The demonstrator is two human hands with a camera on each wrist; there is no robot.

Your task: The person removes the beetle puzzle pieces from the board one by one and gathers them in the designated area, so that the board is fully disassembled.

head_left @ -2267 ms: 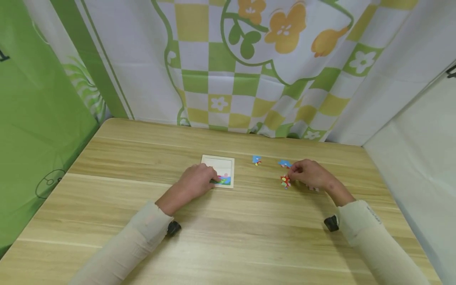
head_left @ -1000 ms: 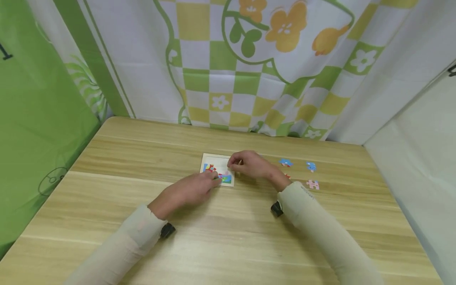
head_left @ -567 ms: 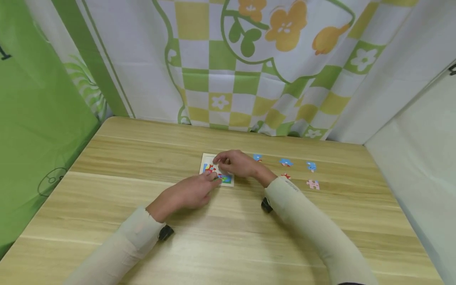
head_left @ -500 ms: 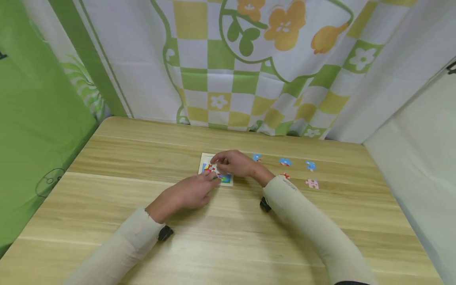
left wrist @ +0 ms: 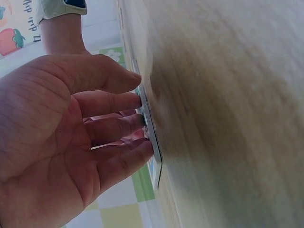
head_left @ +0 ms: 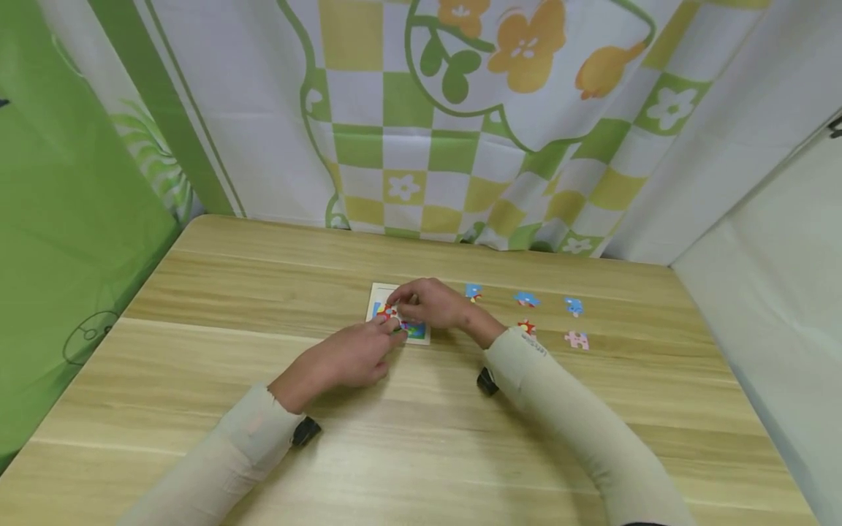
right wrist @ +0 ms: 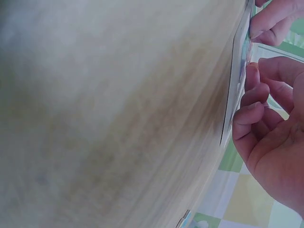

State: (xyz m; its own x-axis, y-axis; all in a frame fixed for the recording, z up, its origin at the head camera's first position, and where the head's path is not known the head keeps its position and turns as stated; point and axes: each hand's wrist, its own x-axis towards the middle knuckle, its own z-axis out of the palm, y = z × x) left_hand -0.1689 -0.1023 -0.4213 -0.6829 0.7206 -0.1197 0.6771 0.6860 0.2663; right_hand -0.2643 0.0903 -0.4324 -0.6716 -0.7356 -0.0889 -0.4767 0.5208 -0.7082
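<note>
A small wooden puzzle tray (head_left: 426,338), partly filled with coloured jigsaw pieces, lies on the table under both hands. My left hand (head_left: 349,354) reaches in from the lower left, its fingers fairly straight and the tips resting on the tray's near edge and pieces. In the left wrist view those fingertips (left wrist: 147,147) touch the frame. My right hand (head_left: 434,302) comes from the right with curled fingers. Its thumb and index finger seem to pinch a red spotted puzzle piece (head_left: 386,312) in the tray's left part; the fingers hide much of the contact.
Right of the tray lie several loose puzzle pieces: a blue-and-red one (head_left: 473,292), a blue one (head_left: 526,299), another blue one (head_left: 574,306), a red one (head_left: 527,327) by the right sleeve, and a pink one (head_left: 577,340). A patterned curtain (head_left: 408,153) hangs behind the table.
My right hand has moved left from the loose pieces to the tray, and lately shifts only slightly. The red spotted piece now shows in the tray. My left hand stays at the tray.
</note>
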